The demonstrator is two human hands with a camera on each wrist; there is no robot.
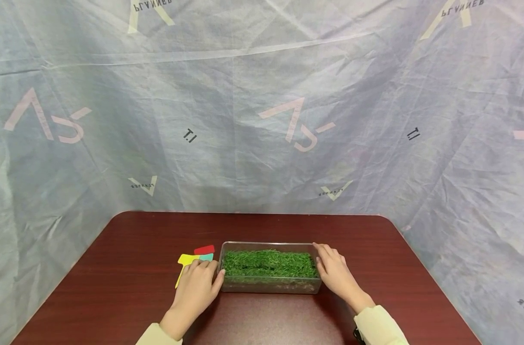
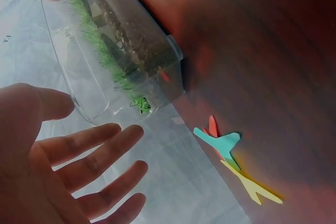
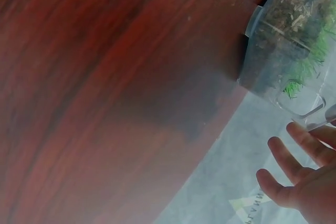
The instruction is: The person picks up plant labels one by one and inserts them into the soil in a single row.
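A clear rectangular plastic box (image 1: 270, 286) stands on the table, with green grass (image 1: 268, 262) over brown, crumbly matter (image 3: 294, 17) inside. At its left end is my left hand (image 1: 197, 285), the thumb right at the rim and the other fingers spread and nearly straight. My right hand (image 1: 337, 273) is at the opposite end, fingertips against the rim and fingers extended. Beside the left hand lie T-shaped plant labels: a yellow one (image 1: 186, 259), a light blue one (image 1: 206, 257) and a red one (image 1: 204, 249). The left hand partly covers them in the head view.
The dark red wooden table (image 1: 262, 225) has rounded far corners. Grey-blue fabric (image 1: 236, 120) with printed letters hangs behind it and on both sides. The labels overlap one another close to the box's left end.
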